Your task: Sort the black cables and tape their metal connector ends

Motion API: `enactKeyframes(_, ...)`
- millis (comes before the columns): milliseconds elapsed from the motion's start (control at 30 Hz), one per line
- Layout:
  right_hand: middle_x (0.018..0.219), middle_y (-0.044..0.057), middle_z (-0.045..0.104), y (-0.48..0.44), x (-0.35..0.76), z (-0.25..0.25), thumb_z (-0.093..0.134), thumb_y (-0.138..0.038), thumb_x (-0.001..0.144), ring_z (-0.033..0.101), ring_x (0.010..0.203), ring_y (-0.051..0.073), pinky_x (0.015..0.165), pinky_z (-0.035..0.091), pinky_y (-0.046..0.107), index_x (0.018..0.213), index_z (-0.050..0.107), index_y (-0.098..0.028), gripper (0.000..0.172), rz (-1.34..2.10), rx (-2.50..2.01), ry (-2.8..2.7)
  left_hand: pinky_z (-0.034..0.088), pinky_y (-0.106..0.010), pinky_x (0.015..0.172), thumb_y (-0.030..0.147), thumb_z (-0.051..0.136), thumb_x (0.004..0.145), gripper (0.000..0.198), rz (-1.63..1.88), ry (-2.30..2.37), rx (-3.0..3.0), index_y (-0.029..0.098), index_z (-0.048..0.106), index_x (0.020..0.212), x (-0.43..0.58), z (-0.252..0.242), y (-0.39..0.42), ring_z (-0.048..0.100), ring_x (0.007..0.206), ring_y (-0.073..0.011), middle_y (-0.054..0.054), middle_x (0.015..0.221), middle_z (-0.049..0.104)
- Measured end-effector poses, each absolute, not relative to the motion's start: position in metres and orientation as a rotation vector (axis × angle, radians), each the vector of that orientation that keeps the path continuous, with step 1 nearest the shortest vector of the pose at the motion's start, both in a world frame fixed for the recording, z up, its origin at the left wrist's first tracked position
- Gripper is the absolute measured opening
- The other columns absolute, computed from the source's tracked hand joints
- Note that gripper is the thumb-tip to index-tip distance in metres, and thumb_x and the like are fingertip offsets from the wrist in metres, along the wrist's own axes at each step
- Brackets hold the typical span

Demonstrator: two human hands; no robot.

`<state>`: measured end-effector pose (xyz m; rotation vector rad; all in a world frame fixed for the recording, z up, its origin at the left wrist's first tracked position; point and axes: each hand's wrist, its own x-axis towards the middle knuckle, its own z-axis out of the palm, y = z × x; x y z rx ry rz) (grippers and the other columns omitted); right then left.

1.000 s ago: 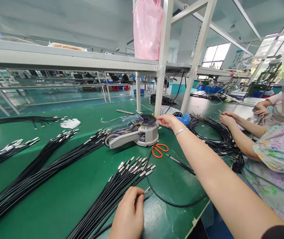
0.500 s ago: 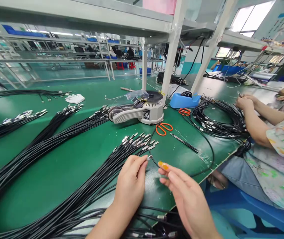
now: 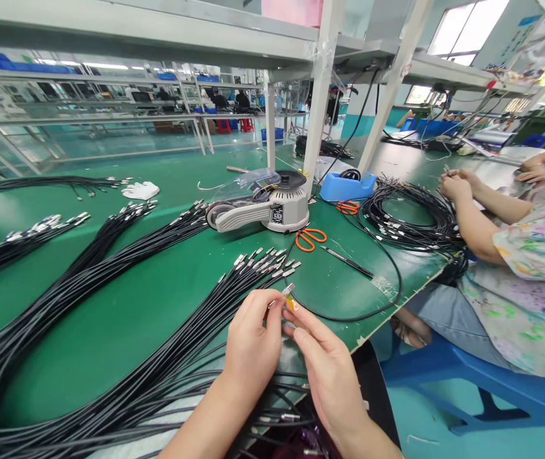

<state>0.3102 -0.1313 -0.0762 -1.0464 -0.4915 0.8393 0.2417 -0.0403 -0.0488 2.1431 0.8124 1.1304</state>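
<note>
Between the thumb and fingertips of my left hand (image 3: 255,328) is the end of a black cable, its silver connector (image 3: 289,289) pointing up and away. My right hand (image 3: 324,360) meets it from the right. On its index fingertip sits a small piece of amber tape (image 3: 292,303), right against the connector's base. The right thumb lies close below the index finger. Just beyond my hands, a bundle of black cables (image 3: 196,325) with silver connectors runs over the green table (image 3: 157,312). More loose cables pass under my forearms.
A grey tape dispenser (image 3: 284,210) stands ahead, with orange-handled scissors (image 3: 310,240) and a black pen-like tool (image 3: 347,261) near it. Further right are a blue tape holder (image 3: 348,187) and coiled cables (image 3: 408,217). A co-worker (image 3: 521,280) sits at the right. A white glove (image 3: 141,190) lies left.
My right hand has moved left, bringing the amber tape from apart to against the connector in my left hand. The view has shifted slightly right.
</note>
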Motion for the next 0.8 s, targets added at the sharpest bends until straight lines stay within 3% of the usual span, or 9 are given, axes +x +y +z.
enactKeyframes(333, 0.123, 0.005, 0.063, -0.1283, 0.3145, -0.0735, 0.06, -0.026, 0.084, 0.054, 0.117, 0.025, 0.106, 0.038, 0.046, 0.109, 0.068, -0.025, 0.026, 0.805, -1.076, -0.532, 0.049, -0.017, 0.064, 0.01, 0.047, 0.086, 0.016, 1.223, 0.695, 2.215, 0.019, 0.06, 0.081, 0.2406, -0.0426, -0.0413, 0.06, 0.07, -0.0086, 0.001, 0.076, 0.063)
enactKeyframes(800, 0.121, 0.005, 0.064, -0.128, 0.317, -0.0714, 0.059, -0.026, 0.084, 0.057, 0.114, 0.025, 0.105, 0.039, 0.045, 0.11, 0.068, -0.025, 0.027, 0.81, -1.088, -0.546, 0.053, -0.022, 0.067, 0.014, 0.047, 0.088, 0.017, 1.241, 0.691, 2.217, 0.02, 0.064, 0.09, 0.2404, -0.044, -0.0414, 0.063, 0.074, -0.0104, -0.002, 0.083, 0.065)
